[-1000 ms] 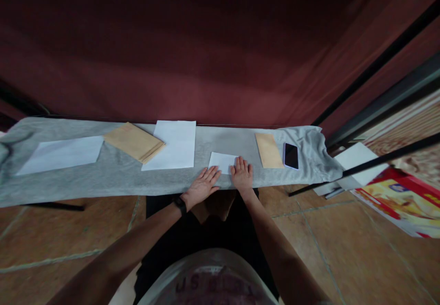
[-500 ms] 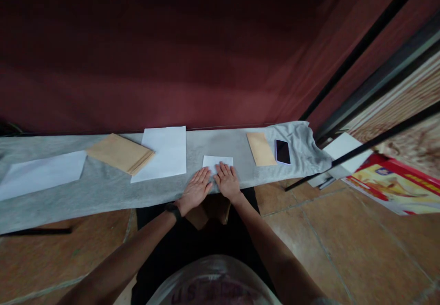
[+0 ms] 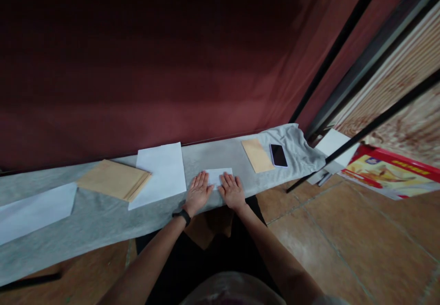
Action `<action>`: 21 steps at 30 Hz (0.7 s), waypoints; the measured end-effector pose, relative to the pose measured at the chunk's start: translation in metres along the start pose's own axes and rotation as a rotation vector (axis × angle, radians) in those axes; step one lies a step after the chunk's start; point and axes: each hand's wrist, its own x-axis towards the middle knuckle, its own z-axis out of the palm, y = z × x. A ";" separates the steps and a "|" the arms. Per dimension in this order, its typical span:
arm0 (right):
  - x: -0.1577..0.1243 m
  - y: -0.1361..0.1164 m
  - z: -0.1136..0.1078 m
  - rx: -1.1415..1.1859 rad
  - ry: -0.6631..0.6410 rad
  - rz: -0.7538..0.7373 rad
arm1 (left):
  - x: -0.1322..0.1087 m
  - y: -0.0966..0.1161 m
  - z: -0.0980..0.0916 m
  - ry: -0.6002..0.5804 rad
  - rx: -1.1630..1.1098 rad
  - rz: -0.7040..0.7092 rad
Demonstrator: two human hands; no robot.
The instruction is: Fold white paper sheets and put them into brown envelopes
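A small folded-looking white paper (image 3: pixel 214 176) lies flat on the grey cloth in front of me. My left hand (image 3: pixel 198 192) rests flat on its left side, fingers stretched out. On the right side of the same paper, my right hand (image 3: pixel 233 191) is pressed flat with its fingers out. Part of the paper is hidden under both hands. Left of my hands lies a larger white sheet (image 3: pixel 165 169), partly covered by a brown envelope (image 3: pixel 110 180). A smaller tan envelope (image 3: pixel 257 155) lies to the right, next to a phone (image 3: pixel 278 155) with a dark screen.
Grey cloth (image 3: pixel 99 224) covers the long narrow table. Another white sheet (image 3: pixel 37 211) lies at the far left. A dark red panel (image 3: pixel 165 112) stands behind the table. Black poles (image 3: pixel 330 62) and a red and yellow box (image 3: pixel 392 169) are at the right.
My hands have moved apart toward the paper's two sides, so more of its middle shows. The view has tilted; the papers and envelopes lie as before.
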 end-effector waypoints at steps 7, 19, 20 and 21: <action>-0.001 -0.002 0.001 0.033 -0.008 0.041 | -0.002 0.000 0.000 0.040 -0.008 0.028; -0.002 -0.001 -0.001 0.048 -0.037 0.028 | 0.002 -0.005 -0.012 -0.104 0.015 0.174; -0.002 -0.001 -0.001 0.049 -0.037 0.028 | 0.004 -0.005 -0.014 -0.112 0.020 0.194; -0.001 -0.001 -0.002 0.050 -0.034 0.029 | 0.005 -0.005 -0.016 -0.120 0.029 0.210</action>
